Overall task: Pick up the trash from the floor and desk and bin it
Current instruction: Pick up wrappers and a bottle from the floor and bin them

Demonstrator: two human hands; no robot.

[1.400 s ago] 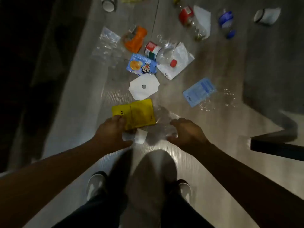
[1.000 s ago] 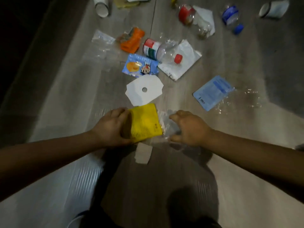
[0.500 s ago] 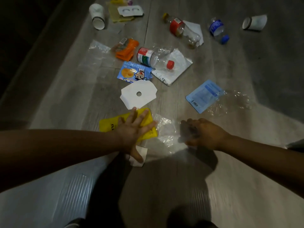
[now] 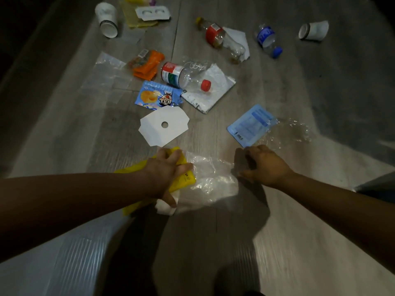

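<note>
Trash lies scattered on a grey wood-look floor (image 4: 277,210). My left hand (image 4: 165,174) lies over a yellow packet (image 4: 187,179), its fingers curled over the packet's far edge. The thumb touches a small white paper scrap (image 4: 164,209). My right hand (image 4: 264,165) has curled fingers pinching the right edge of a crumpled clear plastic wrapper (image 4: 211,176) that lies between my two hands. No bin is in view.
Just beyond my hands lie a white card with a hole (image 4: 164,130) and a blue sachet (image 4: 251,124). Farther off are a cartoon snack packet (image 4: 159,97), a red-capped bottle (image 4: 183,76), an orange packet (image 4: 147,65), two more bottles (image 4: 220,38) (image 4: 268,40) and two paper cups (image 4: 106,20) (image 4: 314,30).
My left hand went from lying flat on the yellow packet to curling its fingers over it. My right hand slid right along the clear wrapper. The view dropped closer to the floor.
</note>
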